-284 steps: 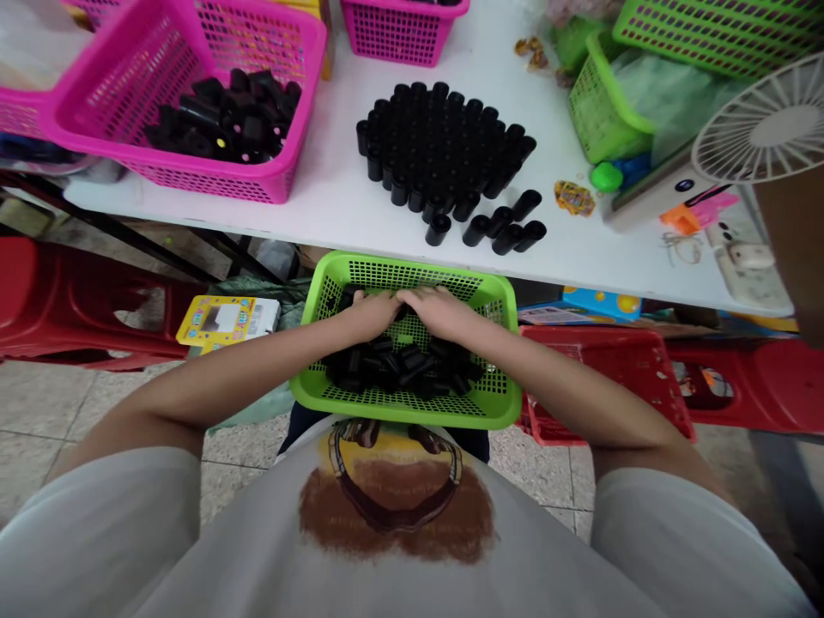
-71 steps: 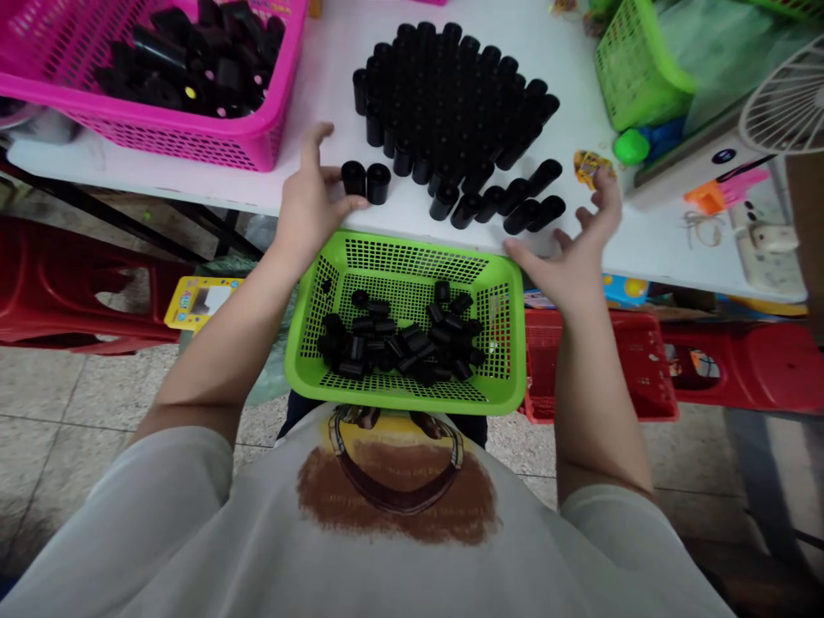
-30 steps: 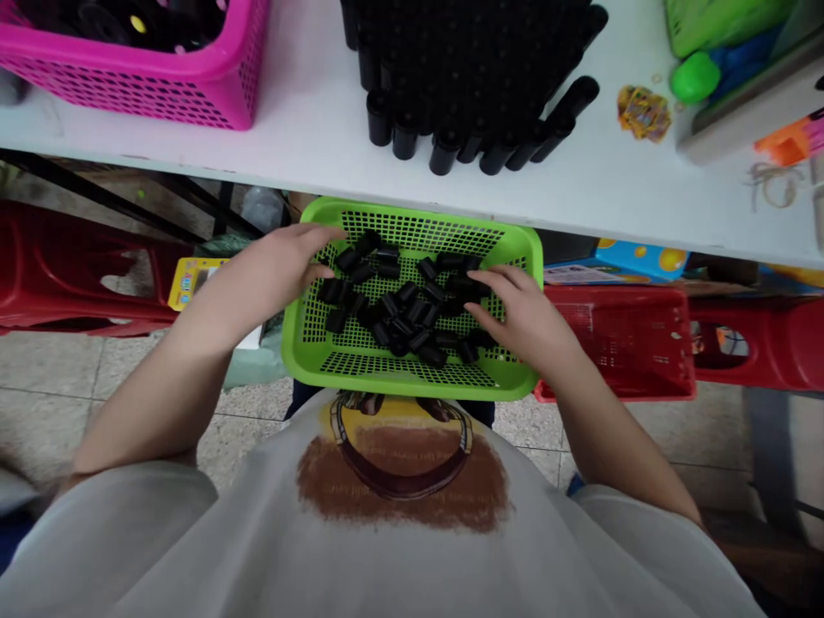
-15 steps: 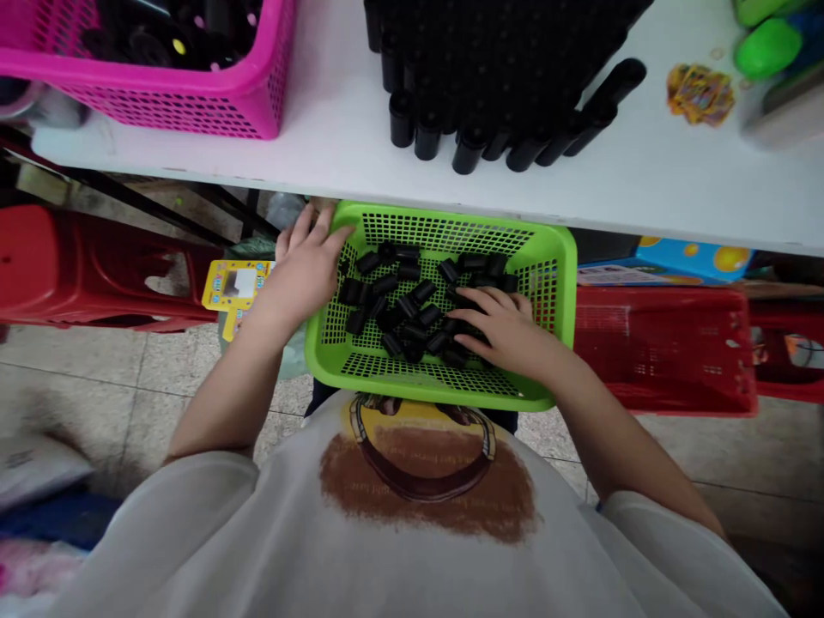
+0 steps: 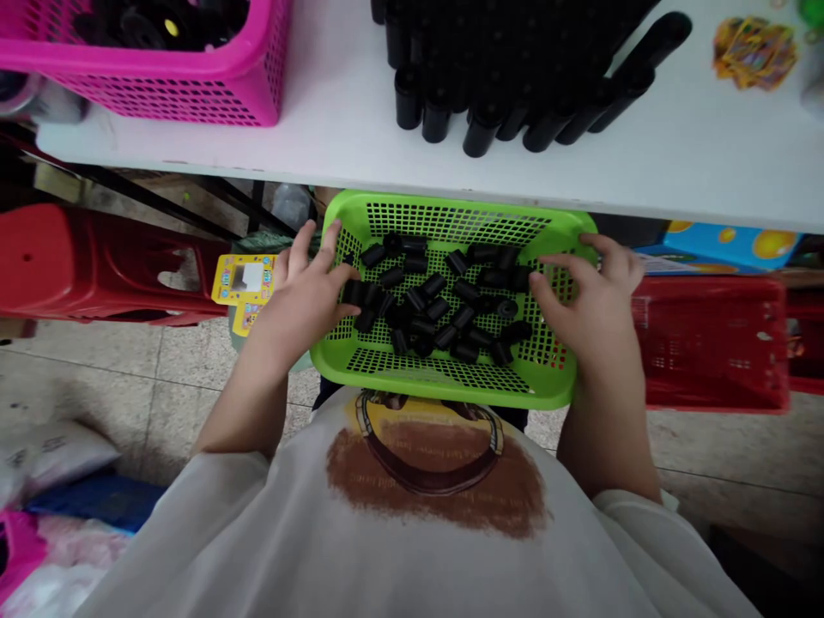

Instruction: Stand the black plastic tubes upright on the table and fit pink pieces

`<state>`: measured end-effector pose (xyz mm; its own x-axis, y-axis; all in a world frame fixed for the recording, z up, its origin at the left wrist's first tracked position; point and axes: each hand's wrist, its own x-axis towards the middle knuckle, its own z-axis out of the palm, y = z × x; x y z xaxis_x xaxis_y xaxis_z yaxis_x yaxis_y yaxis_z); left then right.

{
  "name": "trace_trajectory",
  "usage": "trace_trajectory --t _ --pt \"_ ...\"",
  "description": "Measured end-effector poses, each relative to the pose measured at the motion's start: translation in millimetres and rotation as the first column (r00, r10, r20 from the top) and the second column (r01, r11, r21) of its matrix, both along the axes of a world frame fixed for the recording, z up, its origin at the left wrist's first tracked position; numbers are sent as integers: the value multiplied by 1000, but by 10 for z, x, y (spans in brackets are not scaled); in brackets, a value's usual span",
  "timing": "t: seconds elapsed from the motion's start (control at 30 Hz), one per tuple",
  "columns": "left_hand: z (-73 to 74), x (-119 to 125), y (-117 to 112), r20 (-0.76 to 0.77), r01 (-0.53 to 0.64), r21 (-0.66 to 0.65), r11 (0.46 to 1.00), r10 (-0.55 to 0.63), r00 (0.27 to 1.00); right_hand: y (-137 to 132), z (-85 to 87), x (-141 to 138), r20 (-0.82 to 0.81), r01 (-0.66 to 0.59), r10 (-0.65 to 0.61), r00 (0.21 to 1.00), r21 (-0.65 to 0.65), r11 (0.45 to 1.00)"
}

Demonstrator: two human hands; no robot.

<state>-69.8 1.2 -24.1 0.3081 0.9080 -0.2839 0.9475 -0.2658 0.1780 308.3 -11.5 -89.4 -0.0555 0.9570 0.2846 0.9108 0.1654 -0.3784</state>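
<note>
A green basket [image 5: 444, 395] sits against my shirt, just under the table's front edge, with loose short black cylinders [image 5: 436, 311] lying in its bottom. My left hand [image 5: 305, 287] rests over the basket's left end, fingers spread, the thumb reaching inside near some cylinders. Over the right end lies my right hand [image 5: 596, 300], its fingers apart and stretched across the rim, thumb inside. Neither hand has a cylinder in it. Whether the hands bear any of the basket's weight I cannot tell.
On the white table [image 5: 335, 154] stand a dense block of upright black tubes [image 5: 482, 129], a pink basket [image 5: 257, 86] of black parts and a pile of orange-yellow pieces [image 5: 754, 53]. Red stools [image 5: 39, 266] and a red crate [image 5: 714, 343] flank me below.
My right hand has left the black cylinders and moved right to the basket's right end. The cylinders there are now uncovered. My left hand stays at the left end, its fingers shifted slightly.
</note>
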Motion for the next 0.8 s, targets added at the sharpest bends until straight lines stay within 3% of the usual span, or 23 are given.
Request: trace_trajectory --t 0.13,0.23,0.37,0.5,0.67,0.73,0.8 --pt "45 -23 -79 -56 30 -81 996 -35 998 -22 -35 43 -67 9 -14 998 -77 997" --pt "7 4 -164 -102 126 -190 974 -147 984 -18 -37 13 -34 9 -14 999 -152 988" --pt "-46 91 -221 -70 201 -124 972 -210 975 -23 -57 -52 36 12 -5 999 -206 978" --pt "-47 279 -198 -129 200 -42 979 -204 970 -21 -92 -62 43 11 -4 999 -184 983" --pt "-150 517 -202 -147 152 -388 909 -224 963 -11 -45 -45 -7 93 -93 996 -72 993" --pt "-202 563 -221 -130 136 -396 908 -202 971 -46 39 -62 -31 130 -130 991 -5 991" --pt "-231 586 -237 -100 150 -364 919 -199 975 -116 133 -106 -74 85 -85 994 9 996"
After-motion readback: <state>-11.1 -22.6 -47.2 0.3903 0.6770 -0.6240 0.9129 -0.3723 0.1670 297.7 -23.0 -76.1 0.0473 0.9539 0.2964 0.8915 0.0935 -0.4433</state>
